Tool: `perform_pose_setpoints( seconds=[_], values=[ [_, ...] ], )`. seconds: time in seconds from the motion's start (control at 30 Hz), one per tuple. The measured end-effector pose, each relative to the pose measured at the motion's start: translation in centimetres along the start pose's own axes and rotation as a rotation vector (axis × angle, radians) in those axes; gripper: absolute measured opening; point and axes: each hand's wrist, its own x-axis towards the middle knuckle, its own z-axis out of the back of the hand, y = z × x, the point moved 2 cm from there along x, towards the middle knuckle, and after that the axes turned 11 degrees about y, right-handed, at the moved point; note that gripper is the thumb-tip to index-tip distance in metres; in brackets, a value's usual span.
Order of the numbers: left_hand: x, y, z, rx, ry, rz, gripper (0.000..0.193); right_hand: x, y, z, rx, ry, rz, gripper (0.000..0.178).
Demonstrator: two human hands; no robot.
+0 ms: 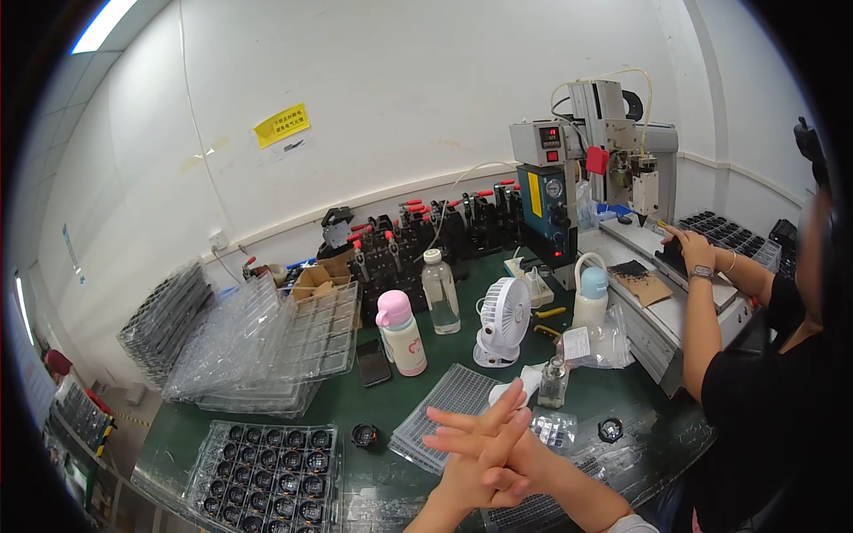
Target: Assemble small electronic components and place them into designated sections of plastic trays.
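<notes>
At the left of the frame, clear plastic trays (231, 346) in an uneven heap on the green surface (373, 484); likely to slide if bumped. In the lower left, a flat compartment tray (335, 475) of black round parts; liable to scatter its contents if caught by the edge. Just right of it, a single black part (364, 435), loose; easily swept aside by a leftward forearm. At centre, a phone (374, 362) just beside a pink-lidded bottle (406, 338); a wetting possible from a knock. At lower centre, a grey gridded sheet (444, 413), lying flat and partly hidden behind the left hand (469, 469) and right hand (526, 453). Fingers interlaced and stretched out; grip on each other only, with nothing else seen in hold. Cannot tell of anything tucked between the palms. To the right, a small glass bottle (553, 386) near a clear pack (555, 431) of small pieces; prone to toppling from an outward swing of the right hand. At far right, a co-worker's hand (691, 251) near the machine (613, 133); pinching conceivable through closeness to its head.
</notes>
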Motion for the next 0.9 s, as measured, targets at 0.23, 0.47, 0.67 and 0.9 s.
perform_pose_setpoints(
  seconds=[0.23,0.47,0.67,0.9],
  values=[
    [-0.7,-0.3,1.1,0.239,0.126,-0.084,0.095,-0.1,-0.8,-0.8,0.148,0.067,0.075,0.051],
    [0.4,-1.9,1.5,0.493,0.479,0.251,0.12,-0.3,0.3,-0.4,0.087,0.002,0.083,0.069],
    [1.2,-3.9,1.5,-0.008,-0.229,0.272,0.1,0.0,2.8,4.2,-0.387,-0.8,0.13,0.083],
    [2.7,-4.4,0.7,0.42,0.366,0.48,0.043,-2.8,9.9,8.3,-0.202,-0.991,0.353,0.049]
  ],
)
